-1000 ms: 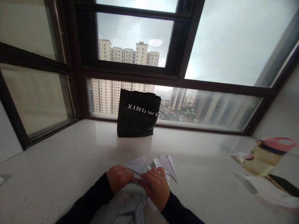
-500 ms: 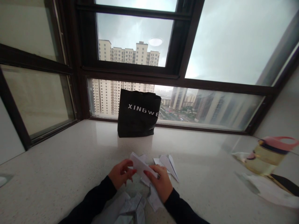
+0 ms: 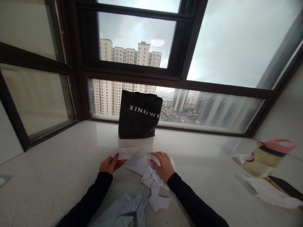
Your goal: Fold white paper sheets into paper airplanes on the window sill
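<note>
My left hand (image 3: 110, 164) pinches a folded piece of white paper (image 3: 126, 153) between thumb and fingers, holding it off to the left. My right hand (image 3: 163, 164) is apart from it, with thumb and fingers spread and nothing between them. Under and beside the right hand lie several folded white paper pieces (image 3: 148, 175), partly hidden by it. One pointed paper piece (image 3: 138, 166) sits between the two hands. Nearer to me, another folded paper shape (image 3: 157, 198) rests on the white speckled counter (image 3: 71, 170). A further pile of folded paper (image 3: 125, 208) lies close to my body.
A black bag (image 3: 139, 118) with white lettering stands by the window. To the right are a yellowish bottle with a pink lid (image 3: 267, 159), white crumpled wrapping (image 3: 267, 194) and a dark flat object (image 3: 285, 186). Dark window frames (image 3: 184, 78) border the counter's back.
My right hand has let go of the folded paper and opened. My left hand has moved left with the paper, uncovering more pieces on the counter.
</note>
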The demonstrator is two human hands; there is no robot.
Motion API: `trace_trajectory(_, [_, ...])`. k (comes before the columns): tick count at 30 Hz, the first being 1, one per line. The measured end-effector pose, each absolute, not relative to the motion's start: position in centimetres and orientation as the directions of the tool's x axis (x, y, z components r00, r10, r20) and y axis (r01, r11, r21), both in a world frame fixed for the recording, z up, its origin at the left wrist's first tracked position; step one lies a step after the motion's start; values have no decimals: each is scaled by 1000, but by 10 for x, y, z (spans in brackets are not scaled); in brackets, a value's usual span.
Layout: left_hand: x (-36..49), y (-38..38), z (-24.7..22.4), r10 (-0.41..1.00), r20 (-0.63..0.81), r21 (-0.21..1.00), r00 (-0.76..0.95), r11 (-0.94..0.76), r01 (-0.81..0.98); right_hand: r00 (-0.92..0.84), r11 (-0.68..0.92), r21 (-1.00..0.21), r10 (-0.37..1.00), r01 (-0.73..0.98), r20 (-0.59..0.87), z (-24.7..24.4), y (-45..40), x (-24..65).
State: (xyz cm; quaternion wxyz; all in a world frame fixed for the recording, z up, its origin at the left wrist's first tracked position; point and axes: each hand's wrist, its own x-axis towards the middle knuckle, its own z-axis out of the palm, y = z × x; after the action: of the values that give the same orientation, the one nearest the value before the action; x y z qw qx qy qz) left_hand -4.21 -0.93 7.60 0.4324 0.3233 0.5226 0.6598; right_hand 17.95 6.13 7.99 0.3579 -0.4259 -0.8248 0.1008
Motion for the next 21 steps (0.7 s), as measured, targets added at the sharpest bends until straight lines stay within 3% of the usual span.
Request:
trace_trajectory(7, [-39, -8, 72, 867, -82, 942, -491, -93, -321, -344, 525, -634, 851, 568, 396, 68, 75, 138])
trace_trajectory(13, [-44, -6, 71, 846, -101, 920, -524, -121, -372, -277, 470, -827, 876, 310, 394, 91, 78, 167])
trace_trajectory(21, [-36, -5, 71, 860, -118, 911, -496, -104, -398, -241, 431, -892, 888, 136, 392, 104, 53, 211])
